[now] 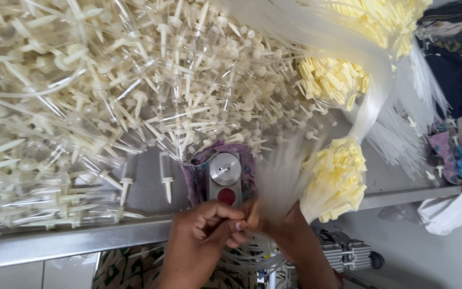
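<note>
- Underneath everything, a grey metal workbench (pixel 145 187) runs across the frame, its front edge a pale steel strip low in the picture; grey floor shows at lower right.
- Heaped over the upper left lies a pile of clear plastic tubes with cream spiked ends (pixel 81 96).
- At centre, a small grey metal press with a round silver cap and red button (pixel 225 179) sits on a patterned cloth.
- Right of centre, bundles of pale yellow plastic connectors (pixel 338 179) hang on a sheaf of fine clear tubing (pixel 370 80).
- Motion blur hides whatever passes between the hands, so that piece cannot be made out; the forearms are cut off at the bottom edge.
- Left hand (pixel 201 235), low centre, has its fingers curled narrow, pinching something small just below the press.
- Right hand (pixel 287 233), touching the left, is closed around the blurred tubing.
</note>
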